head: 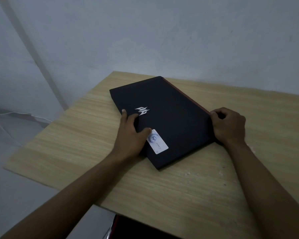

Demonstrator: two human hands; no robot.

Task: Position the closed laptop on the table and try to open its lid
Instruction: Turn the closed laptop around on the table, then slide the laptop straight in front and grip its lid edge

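Note:
A closed black laptop [169, 107] lies flat and turned at an angle on the light wooden table [86, 121]. Its lid carries a silver logo and a white sticker [158, 143] near the front corner. My left hand [132, 133] grips the laptop's left edge, thumb resting on the lid and fingers curled along the side. My right hand [229, 125] holds the right corner, fingers curled against the edge where a red strip runs along the back.
The table's left edge runs diagonally and drops off to a pale floor [16, 128]. A grey wall [162, 35] stands right behind the table. A dark object [141, 228] shows below the table's near edge.

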